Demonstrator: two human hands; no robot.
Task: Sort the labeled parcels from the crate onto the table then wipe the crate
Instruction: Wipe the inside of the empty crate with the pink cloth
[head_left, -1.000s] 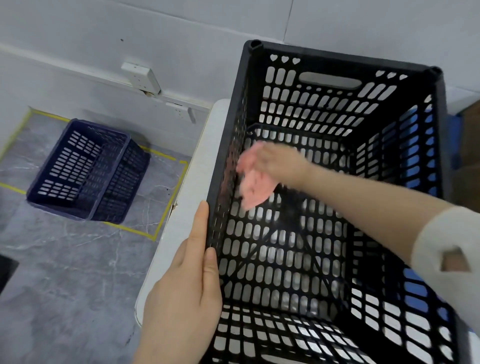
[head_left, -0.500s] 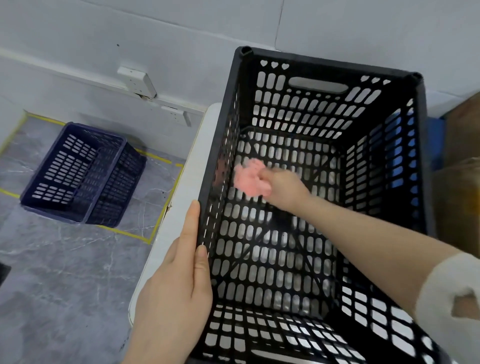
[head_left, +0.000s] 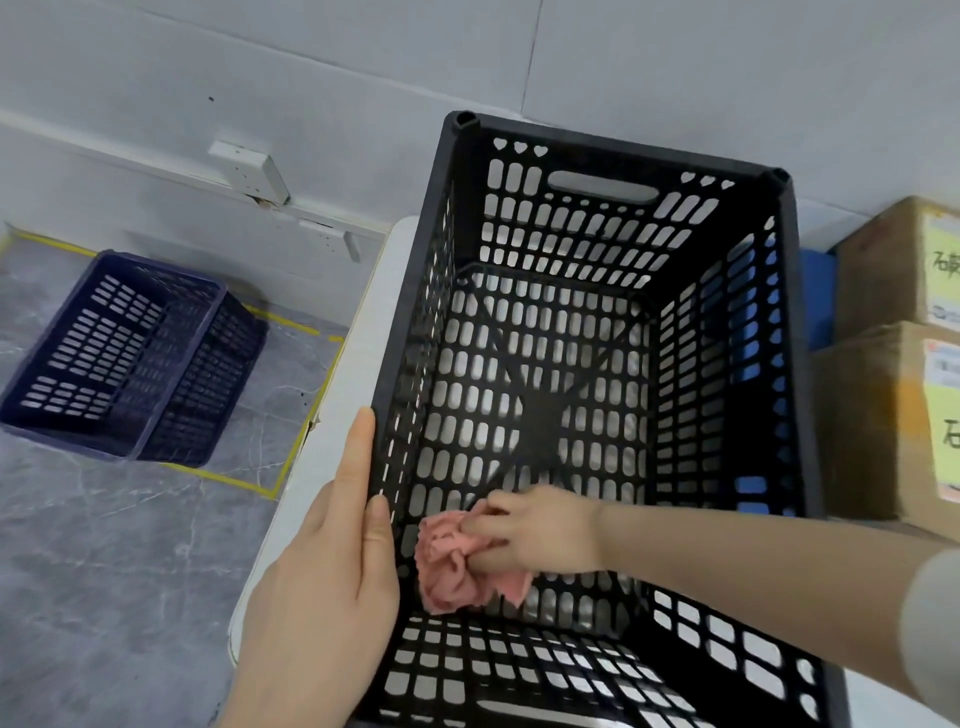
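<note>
Down and nearer has come the right hand (head_left: 535, 530) since a second ago, taking the cloth (head_left: 452, 566) from high on the left wall of the crate (head_left: 613, 137) to its near-left bottom corner. Leftmost, a slotted blue crate (head_left: 130, 358) sits on grey marbled floor (head_left: 104, 571) inside yellow tape (head_left: 291, 462), apart from the white, round-cornered table (head_left: 384, 291). On the table's left margin the left hand (head_left: 322, 597) lies flat, fingers straight, against the black crate's outer wall (lower fingers hidden). Inside, the right hand clenches the crumpled pink cloth; the crate's slotted bottom beyond lies open. Rightmost, brown cardboard parcels (head_left: 878, 415) with yellow labels stand just beside the crate, cut off by the frame.
</note>
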